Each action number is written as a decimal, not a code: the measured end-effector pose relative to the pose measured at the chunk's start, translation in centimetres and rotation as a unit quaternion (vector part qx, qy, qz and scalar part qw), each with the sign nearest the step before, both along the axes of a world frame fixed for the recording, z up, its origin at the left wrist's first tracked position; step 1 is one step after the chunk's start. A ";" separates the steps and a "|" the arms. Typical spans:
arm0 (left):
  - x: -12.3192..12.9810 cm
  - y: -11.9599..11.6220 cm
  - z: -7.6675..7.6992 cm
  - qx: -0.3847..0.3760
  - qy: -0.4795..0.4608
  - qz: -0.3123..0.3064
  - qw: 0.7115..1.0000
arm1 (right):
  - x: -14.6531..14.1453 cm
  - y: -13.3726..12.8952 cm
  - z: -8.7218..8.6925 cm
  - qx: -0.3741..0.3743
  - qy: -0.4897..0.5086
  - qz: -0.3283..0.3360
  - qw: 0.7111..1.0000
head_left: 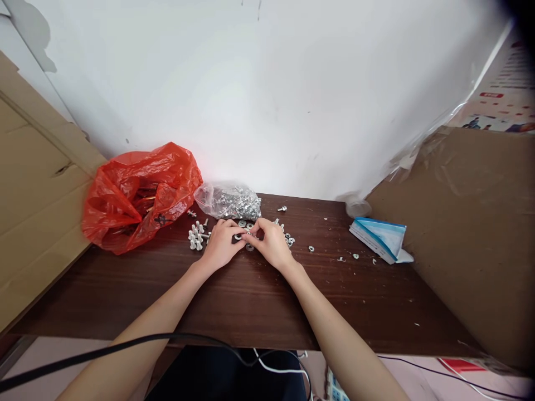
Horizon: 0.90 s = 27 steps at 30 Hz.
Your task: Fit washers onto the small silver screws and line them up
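My left hand (222,240) and my right hand (271,243) meet low over the table, fingertips nearly touching. Both are closed in a pinch, and whatever sits between the fingertips is too small to make out. Around the fingers lie several flat metal washers (249,248), partly covered by my hands. Left of my left hand stands a cluster of bolts (195,236), with a loose screw (205,223) beside it. Close to my right hand is a small group of nuts (290,240), with a few more bolts (281,225) partly hidden behind the hand.
A clear bag of metal hardware (234,201) leans near the wall, beside a red plastic bag (142,195). To the right are a lone nut (311,249), a blue-white packet (380,238) and a cardboard panel (463,234). A black cable (175,336) crosses in front.
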State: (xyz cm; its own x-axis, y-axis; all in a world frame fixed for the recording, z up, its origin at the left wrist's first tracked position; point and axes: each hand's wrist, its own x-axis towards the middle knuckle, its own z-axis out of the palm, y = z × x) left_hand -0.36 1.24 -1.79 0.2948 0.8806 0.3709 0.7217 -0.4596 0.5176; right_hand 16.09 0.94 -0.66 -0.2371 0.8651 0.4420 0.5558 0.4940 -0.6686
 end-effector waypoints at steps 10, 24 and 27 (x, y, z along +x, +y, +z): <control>-0.1 0.1 -0.1 0.007 0.010 -0.009 1.000 | 0.4 -0.3 0.9 0.056 -0.014 0.029 0.998; 0.0 0.1 0.0 0.010 0.007 0.000 1.000 | 0.4 -0.4 1.0 0.011 -0.055 -0.007 0.998; -0.1 0.1 0.0 0.010 0.005 -0.002 1.000 | 0.4 -0.4 1.1 0.012 -0.061 -0.016 0.998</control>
State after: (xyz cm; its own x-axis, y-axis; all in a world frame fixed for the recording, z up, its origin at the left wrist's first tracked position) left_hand -0.42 1.38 -1.83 0.3021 0.8719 0.3855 0.7247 -0.4728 0.5013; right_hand 16.47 0.54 0.42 -0.2625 0.8625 0.4326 0.6488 0.4896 -0.5825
